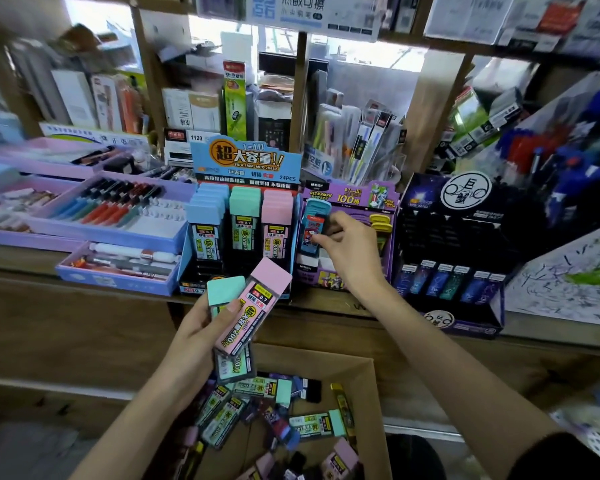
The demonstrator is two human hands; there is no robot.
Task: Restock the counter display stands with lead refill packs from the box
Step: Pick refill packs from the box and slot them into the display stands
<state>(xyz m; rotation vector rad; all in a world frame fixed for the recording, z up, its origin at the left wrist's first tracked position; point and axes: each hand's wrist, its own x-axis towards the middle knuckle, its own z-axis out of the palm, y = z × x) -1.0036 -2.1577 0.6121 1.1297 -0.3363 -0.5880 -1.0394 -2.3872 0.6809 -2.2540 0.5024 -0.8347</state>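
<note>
My left hand (pixel 196 336) grips two lead refill packs, a pink-capped pack (pixel 253 306) on top and a mint-capped pack (pixel 226 291) under it, above the cardboard box (pixel 367 386). My right hand (pixel 348 252) pinches a blue refill pack (pixel 313 227) at the left slot of the purple display stand (pixel 390 216). The blue display stand (pixel 243 161) to its left holds rows of blue, mint and pink packs. Several loose packs (pixel 312 424) lie in the box.
A dark display stand (pixel 464 323) with blue and green packs sits to the right on the wooden counter (pixel 83 271). Purple trays of pens (pixel 118 209) lie to the left. Shelves with stationery rise behind. A scribbled paper pad (pixel 568 285) is at far right.
</note>
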